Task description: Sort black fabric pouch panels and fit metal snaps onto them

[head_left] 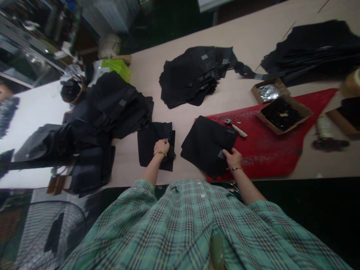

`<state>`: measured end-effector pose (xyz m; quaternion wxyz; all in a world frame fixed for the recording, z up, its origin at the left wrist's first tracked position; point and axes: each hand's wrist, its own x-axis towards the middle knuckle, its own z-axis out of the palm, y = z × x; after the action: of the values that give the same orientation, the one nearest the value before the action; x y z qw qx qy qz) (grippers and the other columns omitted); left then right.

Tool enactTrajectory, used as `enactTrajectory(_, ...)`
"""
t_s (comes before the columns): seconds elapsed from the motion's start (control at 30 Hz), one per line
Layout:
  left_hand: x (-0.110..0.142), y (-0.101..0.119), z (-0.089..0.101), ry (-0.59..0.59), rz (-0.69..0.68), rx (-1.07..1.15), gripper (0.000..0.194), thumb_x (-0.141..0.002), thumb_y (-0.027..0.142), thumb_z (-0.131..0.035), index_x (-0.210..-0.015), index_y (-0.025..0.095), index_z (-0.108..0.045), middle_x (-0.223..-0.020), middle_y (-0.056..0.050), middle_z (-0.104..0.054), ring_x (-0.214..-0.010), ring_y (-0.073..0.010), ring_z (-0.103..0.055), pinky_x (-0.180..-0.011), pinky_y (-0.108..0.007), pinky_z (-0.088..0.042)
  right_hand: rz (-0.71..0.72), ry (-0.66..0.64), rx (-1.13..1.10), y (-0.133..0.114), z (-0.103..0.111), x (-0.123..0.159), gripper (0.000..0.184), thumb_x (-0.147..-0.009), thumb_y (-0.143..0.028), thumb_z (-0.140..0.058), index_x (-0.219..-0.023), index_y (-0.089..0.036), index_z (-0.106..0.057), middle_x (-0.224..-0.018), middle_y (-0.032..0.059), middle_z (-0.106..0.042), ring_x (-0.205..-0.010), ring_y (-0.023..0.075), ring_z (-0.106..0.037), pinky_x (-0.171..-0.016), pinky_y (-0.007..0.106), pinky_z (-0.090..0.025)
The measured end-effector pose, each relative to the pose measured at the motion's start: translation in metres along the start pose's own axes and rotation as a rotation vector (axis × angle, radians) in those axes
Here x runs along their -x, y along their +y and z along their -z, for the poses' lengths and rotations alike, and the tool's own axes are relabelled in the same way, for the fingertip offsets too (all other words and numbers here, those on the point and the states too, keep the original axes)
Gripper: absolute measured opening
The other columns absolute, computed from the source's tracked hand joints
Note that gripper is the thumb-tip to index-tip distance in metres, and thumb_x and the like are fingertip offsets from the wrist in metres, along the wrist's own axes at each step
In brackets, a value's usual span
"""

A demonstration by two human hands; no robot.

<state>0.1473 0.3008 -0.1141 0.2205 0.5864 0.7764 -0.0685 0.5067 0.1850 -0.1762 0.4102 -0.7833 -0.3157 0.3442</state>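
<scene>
My left hand [162, 146] is closed at the right side of a small stack of black fabric pieces [146, 146], gripping a piece by a grey patch. My right hand [233, 157] pinches the right edge of another stack of black fabric panels [206, 144], its thumb near a small grey tab. This second stack lies partly on a red mat [270, 150] and partly on the pale table. Just above my right hand, a small tool with a pale handle [238, 128] rests on the mat.
Larger piles of black fabric lie at the far middle [185, 77], the left [112, 105] and the far right [317, 45]. On the right stand a cardboard box of dark small parts [284, 114] and a box of silvery pieces [268, 92]. A wire fan guard [50, 232] is at lower left.
</scene>
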Motion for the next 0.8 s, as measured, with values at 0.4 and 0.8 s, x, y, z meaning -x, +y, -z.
enactTrajectory(0.4, 0.017, -0.131, 0.173, 0.564, 0.04, -0.203, 0.023, -0.085, 0.011, -0.048, -0.089, 0.021, -0.068, -0.099, -0.004, -0.061, -0.095, -0.0224, -0.059, -0.085, -0.035, -0.048, 0.03, -0.026, 0.013, 0.007, 0.0, -0.001, 0.048, -0.066, -0.051, -0.067, -0.094, -0.013, -0.072, -0.091, 0.012, -0.075, -0.08, 0.0259, -0.067, -0.076, 0.038, -0.052)
enactTrajectory(0.8, 0.067, -0.038, 0.02, 0.104, 0.0, 0.139, 0.041, -0.092, 0.041, -0.059, -0.124, 0.015, -0.057, -0.125, -0.011, -0.057, -0.109, -0.023, -0.058, -0.093, -0.045, -0.05, 0.029, -0.017, 0.088, -0.001, 0.001, 0.0, 0.042, -0.066, -0.046, -0.067, -0.091, -0.012, -0.071, -0.089, 0.0123, -0.075, -0.078, 0.0245, -0.067, -0.075, 0.035, -0.052)
